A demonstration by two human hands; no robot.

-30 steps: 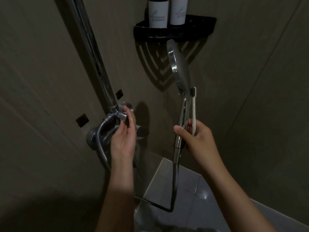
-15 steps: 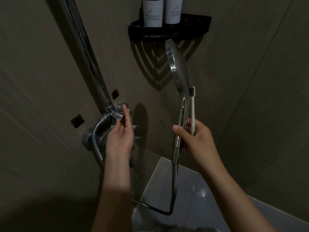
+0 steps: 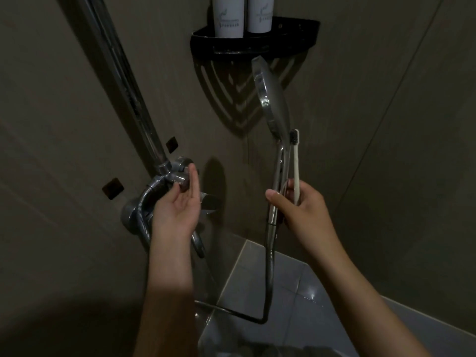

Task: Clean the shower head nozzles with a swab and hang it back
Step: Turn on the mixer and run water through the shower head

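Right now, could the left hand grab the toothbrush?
Probably yes. The left hand only touches the valve knob, and nothing stands between it and the toothbrush, which the right hand holds alongside the shower head.

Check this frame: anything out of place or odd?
The right hand grips a white toothbrush with dark bristles against the handle of the chrome hand shower head: a brush, not a swab. Two dark square patches sit beside the chrome riser pipe.
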